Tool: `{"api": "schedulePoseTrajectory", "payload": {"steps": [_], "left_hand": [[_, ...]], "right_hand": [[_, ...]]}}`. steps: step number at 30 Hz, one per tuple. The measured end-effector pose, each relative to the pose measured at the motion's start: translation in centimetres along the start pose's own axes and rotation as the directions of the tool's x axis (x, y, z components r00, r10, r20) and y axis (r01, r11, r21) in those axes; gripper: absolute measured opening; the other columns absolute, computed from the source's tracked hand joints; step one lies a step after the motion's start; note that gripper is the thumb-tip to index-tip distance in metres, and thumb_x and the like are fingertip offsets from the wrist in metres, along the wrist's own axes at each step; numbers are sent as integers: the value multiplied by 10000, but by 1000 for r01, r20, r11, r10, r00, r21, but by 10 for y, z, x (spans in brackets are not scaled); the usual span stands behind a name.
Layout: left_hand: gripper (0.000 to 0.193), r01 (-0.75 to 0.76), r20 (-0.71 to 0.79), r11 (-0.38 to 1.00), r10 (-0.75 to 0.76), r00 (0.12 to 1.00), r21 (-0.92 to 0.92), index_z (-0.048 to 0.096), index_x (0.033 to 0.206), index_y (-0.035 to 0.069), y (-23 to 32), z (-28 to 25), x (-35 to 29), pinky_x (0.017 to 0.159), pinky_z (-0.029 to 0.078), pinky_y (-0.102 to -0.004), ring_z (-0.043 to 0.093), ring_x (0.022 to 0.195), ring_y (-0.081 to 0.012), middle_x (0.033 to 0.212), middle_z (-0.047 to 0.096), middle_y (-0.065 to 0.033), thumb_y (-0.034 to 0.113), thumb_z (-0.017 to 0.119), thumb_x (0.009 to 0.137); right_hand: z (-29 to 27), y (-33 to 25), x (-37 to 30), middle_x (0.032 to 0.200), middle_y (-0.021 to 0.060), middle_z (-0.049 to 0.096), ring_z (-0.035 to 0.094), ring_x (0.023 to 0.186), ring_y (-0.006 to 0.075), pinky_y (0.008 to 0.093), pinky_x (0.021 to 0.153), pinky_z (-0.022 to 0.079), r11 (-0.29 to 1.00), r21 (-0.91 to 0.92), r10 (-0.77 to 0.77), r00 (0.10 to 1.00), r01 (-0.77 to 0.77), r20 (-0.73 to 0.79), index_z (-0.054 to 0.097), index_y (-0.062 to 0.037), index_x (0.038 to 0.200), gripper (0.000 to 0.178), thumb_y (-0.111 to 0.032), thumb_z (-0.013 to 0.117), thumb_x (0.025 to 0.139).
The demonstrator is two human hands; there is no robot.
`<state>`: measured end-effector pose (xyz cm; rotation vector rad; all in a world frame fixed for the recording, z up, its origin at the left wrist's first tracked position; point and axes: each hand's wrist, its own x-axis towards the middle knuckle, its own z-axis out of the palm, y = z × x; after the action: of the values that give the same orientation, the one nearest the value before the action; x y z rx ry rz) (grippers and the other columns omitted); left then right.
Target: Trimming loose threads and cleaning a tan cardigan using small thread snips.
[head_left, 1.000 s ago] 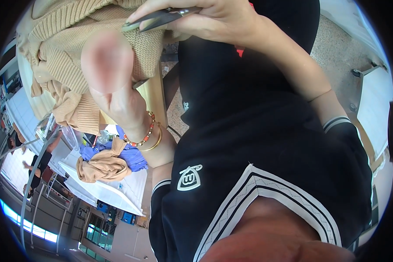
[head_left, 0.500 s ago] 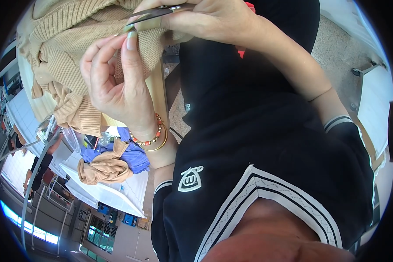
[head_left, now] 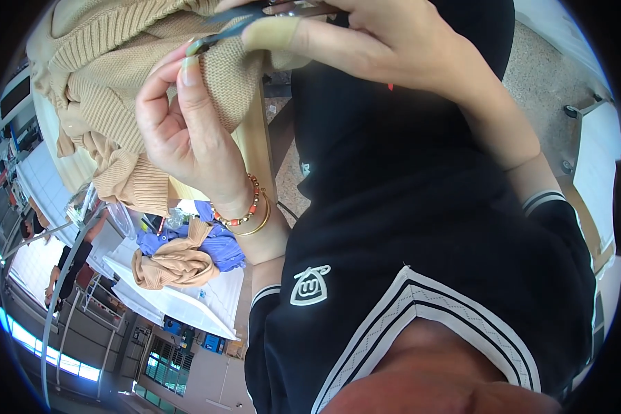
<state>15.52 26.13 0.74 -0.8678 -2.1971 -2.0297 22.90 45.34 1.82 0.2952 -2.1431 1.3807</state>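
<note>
My left hand (head_left: 190, 134) pinches the edge of a beige knitted garment (head_left: 236, 81) between thumb and index finger, its other fingers curled. A bead bracelet and a gold bangle circle that wrist. In my right hand (head_left: 386, 48), at the top of the view, is a pair of dark metal thread snips (head_left: 236, 31). Their blades lie against the knit, with the tip right by my left fingertips. A beige covering (head_left: 272, 33) wraps my right thumb. The far part of the right hand is cut off by the picture's upper edge.
The garment's ribbed folds (head_left: 110, 52) spread over a pale wooden table (head_left: 255, 131). Farther left, a beige knit piece (head_left: 176, 265) and blue cloth (head_left: 221, 245) lie on a white surface (head_left: 217, 303). A person (head_left: 65, 269) is beyond. A wheeled white cart (head_left: 595, 169) stands at right.
The snips' blades have spread apart, and my right thumb and hand have shifted. My left fingertips have moved slightly left and up, still pinching the knit.
</note>
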Motion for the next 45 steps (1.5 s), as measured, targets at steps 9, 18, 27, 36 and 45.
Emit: {"api": "schedulePoseTrajectory", "payload": {"steps": [9, 18, 27, 36, 45], "left_hand": [[110, -1, 12, 999, 1, 1000, 33, 509, 1042, -63, 1, 6, 2, 889, 515, -281, 625, 979, -185, 1078, 636, -219, 18, 549, 978], [133, -138, 38, 977, 133, 990, 160, 508, 1048, -60, -2, 6, 0, 842, 534, -268, 638, 950, -189, 1081, 628, -221, 40, 561, 978], [127, -139, 35, 980, 135, 990, 141, 524, 1044, -53, -1, 9, -6, 828, 539, -272, 653, 946, -198, 1090, 634, -217, 40, 572, 971], [185, 242, -33, 942, -256, 966, -233, 561, 1081, -38, 4, -7, 17, 878, 492, -270, 654, 963, -190, 1043, 677, -183, 124, 551, 994], [375, 332, 280, 938, -293, 914, -103, 536, 1260, -44, 4, -46, 9, 864, 497, -246, 625, 1008, -154, 1148, 637, -135, 50, 641, 913]], "right_hand": [[2, -13, 5, 884, 97, 536, 611, 815, 258, 337, 606, 497, 940, -341, 48, 989, 3, 140, 617, -34, 892, 155, -173, 666, 845], [13, -11, 4, 859, 96, 550, 611, 840, 246, 326, 634, 511, 914, -404, -3, 996, 38, 87, 621, -29, 818, 127, -155, 631, 831], [11, -10, 1, 834, 93, 548, 623, 764, 245, 328, 604, 508, 915, -404, 50, 991, 4, 121, 617, -33, 815, 138, -167, 628, 846], [27, 11, 10, 742, 50, 592, 544, 673, 124, 278, 573, 431, 867, 336, 306, 925, -368, 223, 646, 10, 993, 382, -268, 797, 779], [15, 27, 15, 638, -108, 407, 345, 575, -4, 194, 497, 268, 803, 373, 400, 884, -465, 242, 651, -33, 871, 183, -160, 778, 832]]}}
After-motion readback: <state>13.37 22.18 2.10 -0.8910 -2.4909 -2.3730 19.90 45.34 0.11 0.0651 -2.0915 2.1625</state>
